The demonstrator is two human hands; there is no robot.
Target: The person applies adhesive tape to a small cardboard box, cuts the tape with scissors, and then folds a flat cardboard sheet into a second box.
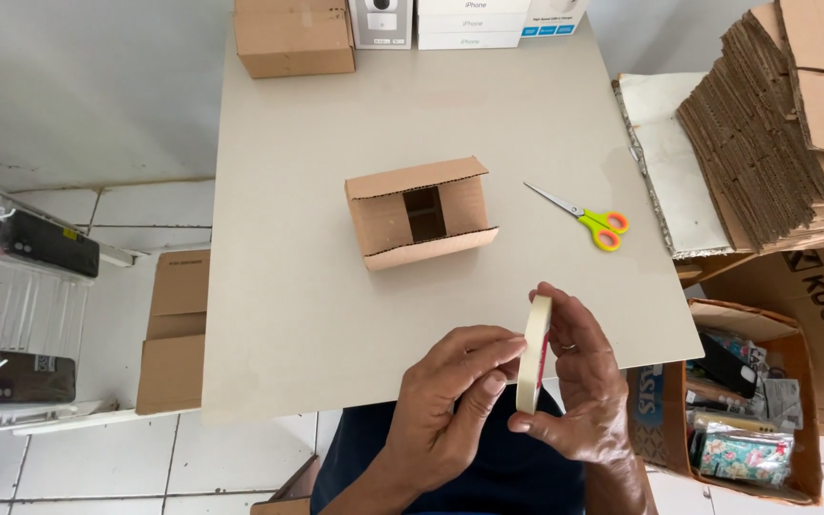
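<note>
White floor tiles [126, 205] and a pale grey wall are seen around a square, beige table [298, 315] that fills the middle of the head view. On the tabletop, near its centre, a small cardboard box [420, 213] is placed with its flaps partly folded in, so that a dark gap is left open between them. To its right, well apart from it, a pair of scissors with yellow and orange handles [593, 222] is laid flat. Along the far edge a closed brown carton [294, 36] and several white retail boxes [469, 23] are lined up.

At the right of the table a tall stack of flattened cardboard sheets [774, 124] is leaned, and below it an open carton filled with small packaged goods [746, 420] is set on the floor. At the left, folded cardboard [172, 329] is propped against the table side, and a white wire rack with dark packets [21, 315] is seen.

Over the near table edge a roll of cream tape [533, 353] is held upright, edge-on to the camera. It is gripped by the right hand [584, 381], whose fingers are curled around its far side. The rim is pinched by the thumb and forefinger of the left hand [450, 401], the other fingers being bent inward.
</note>
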